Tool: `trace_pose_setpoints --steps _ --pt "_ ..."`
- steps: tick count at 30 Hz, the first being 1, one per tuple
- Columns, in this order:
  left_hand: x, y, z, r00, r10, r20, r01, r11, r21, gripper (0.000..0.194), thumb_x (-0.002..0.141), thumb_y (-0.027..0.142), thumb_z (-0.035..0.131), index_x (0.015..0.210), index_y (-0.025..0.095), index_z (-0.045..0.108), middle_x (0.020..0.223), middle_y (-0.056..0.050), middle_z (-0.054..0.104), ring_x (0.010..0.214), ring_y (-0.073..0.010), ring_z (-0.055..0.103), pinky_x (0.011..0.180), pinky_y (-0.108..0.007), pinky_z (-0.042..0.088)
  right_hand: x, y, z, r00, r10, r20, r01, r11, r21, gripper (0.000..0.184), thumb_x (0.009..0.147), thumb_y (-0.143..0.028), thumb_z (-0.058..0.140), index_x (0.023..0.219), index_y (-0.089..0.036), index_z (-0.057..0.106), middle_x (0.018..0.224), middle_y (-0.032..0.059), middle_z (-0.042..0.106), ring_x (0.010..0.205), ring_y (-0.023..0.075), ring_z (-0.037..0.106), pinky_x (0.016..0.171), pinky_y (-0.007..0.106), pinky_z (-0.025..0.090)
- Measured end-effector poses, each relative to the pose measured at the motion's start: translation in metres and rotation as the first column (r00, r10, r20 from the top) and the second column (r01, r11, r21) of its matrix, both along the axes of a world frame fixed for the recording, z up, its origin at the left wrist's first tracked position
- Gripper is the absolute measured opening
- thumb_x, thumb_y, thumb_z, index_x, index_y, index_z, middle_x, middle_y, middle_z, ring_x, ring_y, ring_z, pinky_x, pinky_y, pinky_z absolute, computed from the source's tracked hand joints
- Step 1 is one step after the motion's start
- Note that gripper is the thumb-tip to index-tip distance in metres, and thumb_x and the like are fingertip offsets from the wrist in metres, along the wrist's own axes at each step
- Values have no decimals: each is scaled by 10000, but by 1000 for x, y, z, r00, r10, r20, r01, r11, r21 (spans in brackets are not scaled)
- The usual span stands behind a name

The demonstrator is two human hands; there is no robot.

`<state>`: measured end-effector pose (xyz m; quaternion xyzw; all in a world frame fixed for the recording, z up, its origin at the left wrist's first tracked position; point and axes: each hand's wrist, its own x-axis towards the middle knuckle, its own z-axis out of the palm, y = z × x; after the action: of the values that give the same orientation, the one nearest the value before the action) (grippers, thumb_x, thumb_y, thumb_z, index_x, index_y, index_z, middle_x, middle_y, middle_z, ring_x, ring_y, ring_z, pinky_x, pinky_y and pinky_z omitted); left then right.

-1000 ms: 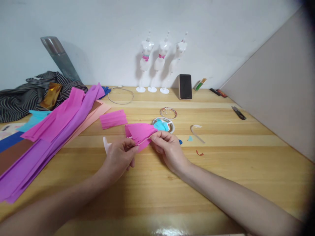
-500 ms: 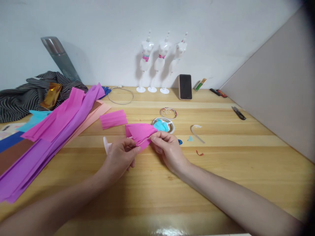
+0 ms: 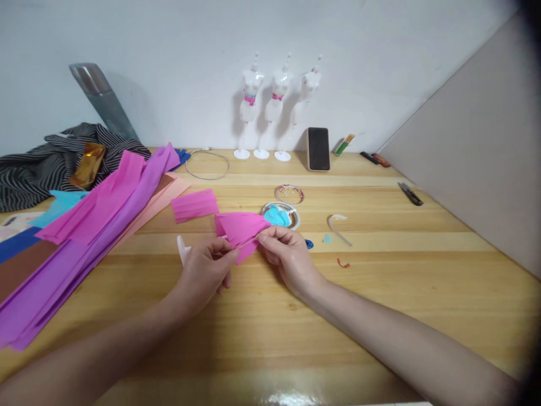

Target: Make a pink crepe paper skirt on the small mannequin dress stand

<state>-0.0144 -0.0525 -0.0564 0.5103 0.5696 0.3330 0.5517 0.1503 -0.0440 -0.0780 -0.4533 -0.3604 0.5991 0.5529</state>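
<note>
Both hands pinch one folded piece of pink crepe paper (image 3: 239,226) just above the wooden table (image 3: 380,282). My left hand (image 3: 207,269) grips its near left corner with thumb and fingers closed. My right hand (image 3: 287,255) pinches its right edge. A white plastic piece (image 3: 182,248) lies on the table just left of my left hand. A second pleated pink paper piece (image 3: 195,204) lies behind it. A round tin lid with blue paper (image 3: 280,215) sits right behind the held paper.
Long pink, purple and peach crepe sheets (image 3: 84,225) spread over the left side, by striped cloth (image 3: 46,160). Three white mannequin figures (image 3: 274,107), a phone (image 3: 318,148), a wire ring (image 3: 207,164) and a metal ring (image 3: 289,194) stand at the back. Snips (image 3: 409,193) lie right.
Almost nothing differs; the fold between my fingers has tightened slightly and both hands stay in place.
</note>
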Motion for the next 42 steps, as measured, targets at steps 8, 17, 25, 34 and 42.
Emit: trace_pose_setpoints --steps 8,17,25,34,42 --pt "-2 2 -2 999 9 44 -8 999 -31 199 688 303 637 577 178 528 343 67 490 278 -52 358 314 -157 266 3 3 -1 994 -18 106 16 1000 23 207 606 -335 775 593 -172 647 441 -72 403 456 68 279 462 240 200" --pt "-3 4 -5 998 33 57 -31 999 -45 190 663 278 639 546 174 530 358 56 500 305 -52 383 334 -156 274 5 5 1 969 -17 247 10 1000 29 193 594 -320 759 534 -165 660 501 -26 549 507 89 410 526 251 320" --pt "-2 3 -5 994 50 97 -46 998 -44 204 662 281 642 541 175 518 353 56 503 292 -53 382 325 -158 276 8 9 5 978 6 209 -6 1000 1 177 585 -305 726 498 -164 663 410 -44 477 406 59 299 427 234 191" --pt "0 3 -5 991 64 117 -59 997 -43 194 648 271 646 531 171 529 359 51 509 297 -53 385 330 -163 288 10 10 1 896 -107 431 -2 969 246 210 676 -277 578 525 -188 694 505 4 583 511 125 465 515 264 353" --pt "-1 1 -7 987 71 145 -67 997 -34 149 667 247 632 571 170 550 361 57 514 302 -57 397 330 -159 289 13 10 3 869 -178 461 55 962 267 196 693 -285 597 563 -194 711 600 31 664 592 169 558 622 312 425"
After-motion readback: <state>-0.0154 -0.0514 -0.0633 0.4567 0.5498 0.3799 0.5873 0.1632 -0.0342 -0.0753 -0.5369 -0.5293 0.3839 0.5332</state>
